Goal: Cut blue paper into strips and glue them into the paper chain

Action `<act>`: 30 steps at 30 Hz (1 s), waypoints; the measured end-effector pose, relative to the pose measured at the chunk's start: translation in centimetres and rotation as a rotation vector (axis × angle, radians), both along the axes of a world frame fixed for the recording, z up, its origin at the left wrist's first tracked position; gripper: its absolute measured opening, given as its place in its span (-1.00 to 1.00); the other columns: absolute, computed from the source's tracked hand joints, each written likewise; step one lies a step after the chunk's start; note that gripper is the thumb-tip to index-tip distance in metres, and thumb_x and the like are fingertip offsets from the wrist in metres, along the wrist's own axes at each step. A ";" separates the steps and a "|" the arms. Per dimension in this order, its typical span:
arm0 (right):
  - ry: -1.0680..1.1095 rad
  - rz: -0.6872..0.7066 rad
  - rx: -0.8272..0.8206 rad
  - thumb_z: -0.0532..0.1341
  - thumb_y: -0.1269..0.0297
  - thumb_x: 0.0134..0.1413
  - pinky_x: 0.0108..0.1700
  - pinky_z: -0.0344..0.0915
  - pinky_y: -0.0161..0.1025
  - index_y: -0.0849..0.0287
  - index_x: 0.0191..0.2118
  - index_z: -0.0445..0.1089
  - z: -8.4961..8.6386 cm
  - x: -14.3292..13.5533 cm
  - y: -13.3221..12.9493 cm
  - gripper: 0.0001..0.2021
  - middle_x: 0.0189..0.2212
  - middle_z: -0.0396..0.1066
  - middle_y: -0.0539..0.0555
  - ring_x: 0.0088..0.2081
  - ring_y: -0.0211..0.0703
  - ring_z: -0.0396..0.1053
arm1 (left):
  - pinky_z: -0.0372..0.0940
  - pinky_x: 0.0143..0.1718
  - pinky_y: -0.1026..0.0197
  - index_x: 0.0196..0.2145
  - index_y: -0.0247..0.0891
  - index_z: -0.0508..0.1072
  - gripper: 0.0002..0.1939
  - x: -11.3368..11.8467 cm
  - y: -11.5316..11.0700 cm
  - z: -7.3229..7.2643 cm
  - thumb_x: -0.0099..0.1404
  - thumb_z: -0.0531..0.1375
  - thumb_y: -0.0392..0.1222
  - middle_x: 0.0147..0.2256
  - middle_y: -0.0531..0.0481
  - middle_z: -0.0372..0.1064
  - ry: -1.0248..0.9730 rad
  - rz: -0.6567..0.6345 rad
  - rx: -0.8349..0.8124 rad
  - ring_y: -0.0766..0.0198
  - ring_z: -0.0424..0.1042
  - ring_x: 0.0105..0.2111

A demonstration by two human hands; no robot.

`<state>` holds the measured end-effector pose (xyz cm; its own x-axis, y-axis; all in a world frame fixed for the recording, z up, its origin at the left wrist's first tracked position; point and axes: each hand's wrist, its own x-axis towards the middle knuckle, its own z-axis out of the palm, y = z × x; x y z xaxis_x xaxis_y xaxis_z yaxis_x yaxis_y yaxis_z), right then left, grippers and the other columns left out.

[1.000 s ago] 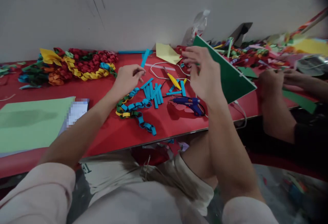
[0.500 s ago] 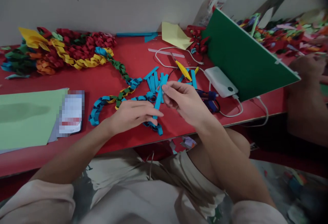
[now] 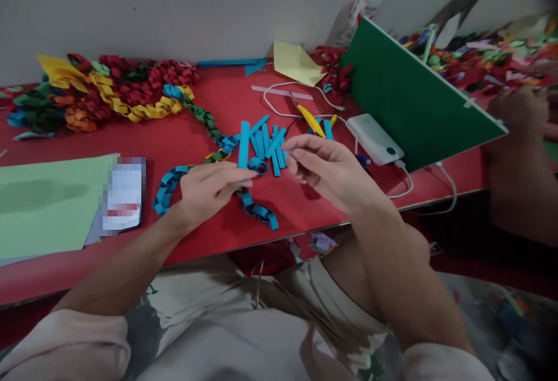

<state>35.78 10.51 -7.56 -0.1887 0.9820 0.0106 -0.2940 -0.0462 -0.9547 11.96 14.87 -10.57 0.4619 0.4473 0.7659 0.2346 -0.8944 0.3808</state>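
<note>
My left hand [image 3: 213, 189] pinches the lower end of a blue paper strip [image 3: 244, 143], which stands up from its fingertips. To its right, my right hand [image 3: 325, 166] has its thumb and fingers drawn together; whatever lies between the tips, if anything, is too small to make out. Several loose blue paper strips [image 3: 264, 142] lie between and just beyond the hands. A paper chain of blue, green and yellow links [image 3: 168, 189] runs under and around my left hand, and its blue end [image 3: 264, 216] rests below the fingers.
Heaped paper chains [image 3: 143, 87] lie at the back left. Green paper [image 3: 47, 206] and a phone [image 3: 125, 195] are at left. A yellow-handled tool [image 3: 310, 120], white power bank [image 3: 375, 138] with cables and a green board [image 3: 418, 90] stand right. Another person's hand [image 3: 518, 113] is far right.
The blue strip has passed from my right hand to my left and now stands upright there. My hands have moved apart, the left slightly leftward.
</note>
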 end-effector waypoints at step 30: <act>-0.144 -0.405 0.224 0.08 -0.39 0.22 -0.43 0.37 -0.33 0.10 -0.24 0.40 0.3 2.8 0.8 -0.42 -0.42 0.56 0.06 -0.41 -0.24 0.52 | 0.45 -0.20 0.14 -0.30 -0.20 0.60 -0.85 -1.8 -6.5 6.7 0.19 0.47 -0.19 -0.35 0.12 0.61 -0.142 0.035 -0.122 0.30 0.57 -0.33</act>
<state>38.55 11.27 -7.21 0.1927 0.9533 0.2324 -0.1095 0.2563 -0.9604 10.18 8.35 -3.84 0.3352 0.5549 0.7614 0.2010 -0.8317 0.5176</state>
